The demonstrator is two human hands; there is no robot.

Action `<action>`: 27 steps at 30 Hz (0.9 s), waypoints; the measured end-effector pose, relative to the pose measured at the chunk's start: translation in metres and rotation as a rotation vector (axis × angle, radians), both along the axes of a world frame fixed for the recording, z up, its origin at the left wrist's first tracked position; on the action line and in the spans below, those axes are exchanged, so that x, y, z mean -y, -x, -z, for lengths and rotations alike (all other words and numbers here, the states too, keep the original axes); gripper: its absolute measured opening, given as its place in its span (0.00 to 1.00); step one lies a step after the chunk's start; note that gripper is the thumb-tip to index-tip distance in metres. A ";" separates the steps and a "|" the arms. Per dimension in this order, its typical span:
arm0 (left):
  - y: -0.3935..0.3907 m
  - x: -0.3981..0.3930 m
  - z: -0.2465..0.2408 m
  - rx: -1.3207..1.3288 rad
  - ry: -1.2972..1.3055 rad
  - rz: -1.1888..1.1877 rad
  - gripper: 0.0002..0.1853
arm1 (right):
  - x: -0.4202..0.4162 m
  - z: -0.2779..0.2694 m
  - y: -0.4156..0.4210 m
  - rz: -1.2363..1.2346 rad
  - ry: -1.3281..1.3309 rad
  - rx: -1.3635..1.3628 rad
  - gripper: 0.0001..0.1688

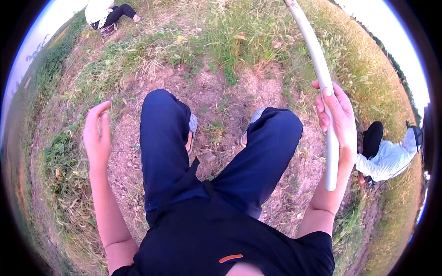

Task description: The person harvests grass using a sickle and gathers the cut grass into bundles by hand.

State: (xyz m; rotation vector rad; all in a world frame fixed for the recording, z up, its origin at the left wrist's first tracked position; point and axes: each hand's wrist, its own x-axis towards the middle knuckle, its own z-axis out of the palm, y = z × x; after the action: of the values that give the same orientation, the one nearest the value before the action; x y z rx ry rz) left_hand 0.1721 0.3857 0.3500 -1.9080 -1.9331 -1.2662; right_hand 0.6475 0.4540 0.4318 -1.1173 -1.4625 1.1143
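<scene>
My right hand (342,115) grips a long, smooth, pale pole (312,51), with the thumb lying along it. The pole's near end rests close to my right forearm. Its far end, with a darker patch, runs out at the top of the picture, so any tool head there is hidden. On the other side, my left hand (97,136) is raised over the ground, slightly blurred. It holds nothing, and its thumb stands apart from the fingers. Between my hands are my bent knees in dark blue trousers (172,148), above bare soil (207,86).
Tall grass (238,38) grows ahead of my feet. Low leafy plants (60,148) and cut weeds lie on the left. A person in white (100,13) sits far ahead at left. Another person in a pale shirt (385,164) bends down close on my right.
</scene>
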 end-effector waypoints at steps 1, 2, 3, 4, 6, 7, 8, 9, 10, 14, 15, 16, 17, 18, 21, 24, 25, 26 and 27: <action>-0.038 -0.030 0.006 -0.013 0.065 0.222 0.10 | 0.002 0.006 -0.009 0.030 0.006 -0.004 0.21; -0.078 -0.053 0.020 0.002 0.117 0.373 0.09 | 0.004 0.010 -0.019 0.061 0.009 -0.010 0.21; -0.114 -0.072 0.042 0.098 0.297 0.510 0.08 | 0.009 0.008 -0.029 0.101 0.006 -0.008 0.21; -0.140 -0.089 0.078 -0.008 0.386 0.616 0.09 | 0.008 0.005 -0.034 0.129 -0.002 -0.007 0.21; -0.176 -0.113 0.168 -0.155 0.901 0.707 0.15 | -0.004 0.005 -0.041 0.154 -0.014 -0.009 0.22; -0.196 -0.121 0.212 -0.321 1.145 0.779 0.18 | -0.012 0.003 -0.048 0.166 -0.023 -0.008 0.22; -0.207 -0.122 0.268 -0.434 1.293 0.861 0.20 | -0.020 -0.001 -0.050 0.204 -0.039 0.009 0.23; -0.208 -0.113 0.316 -0.548 1.373 0.959 0.23 | -0.031 -0.003 -0.052 0.220 -0.049 0.005 0.23; -0.229 -0.101 0.316 -0.527 1.676 0.912 0.25 | -0.043 -0.002 -0.055 0.245 -0.042 0.023 0.23; -0.227 -0.043 0.397 -0.061 2.610 0.986 0.33 | -0.144 0.024 -0.051 0.309 -0.120 0.198 0.31; -0.208 -0.012 0.454 0.141 2.675 1.159 0.36 | -0.179 0.035 -0.049 0.294 -0.164 0.219 0.31; -0.203 0.029 0.480 0.322 2.421 1.338 0.37 | -0.213 0.048 -0.048 0.323 -0.183 0.243 0.31; -0.202 0.055 0.509 0.456 2.105 1.471 0.37 | -0.252 0.065 -0.046 0.273 -0.180 0.256 0.31; -0.217 0.052 0.486 0.441 2.309 1.460 0.37 | -0.281 0.096 -0.061 0.270 -0.123 0.308 0.31; -0.233 0.009 0.434 0.391 2.688 1.383 0.37 | -0.367 0.172 -0.107 0.066 0.014 0.312 0.31; -0.241 -0.036 0.413 0.537 2.774 1.290 0.36 | -0.446 0.236 -0.108 -0.137 0.069 0.250 0.31; -0.247 -0.055 0.412 0.580 2.772 1.256 0.36 | -0.461 0.254 -0.098 -0.082 0.076 0.227 0.31; -0.250 -0.069 0.403 0.616 2.780 1.219 0.36 | -0.467 0.273 -0.087 -0.003 0.107 0.201 0.30; -0.262 -0.088 0.405 0.636 2.750 1.211 0.36 | -0.476 0.278 -0.085 0.040 0.149 0.179 0.30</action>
State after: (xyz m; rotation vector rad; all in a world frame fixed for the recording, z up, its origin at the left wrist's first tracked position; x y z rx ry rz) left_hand 0.4339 0.4733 -0.0554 0.5309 0.3444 -0.8402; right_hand 0.7322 0.9296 0.1537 -1.3745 -1.5052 1.1336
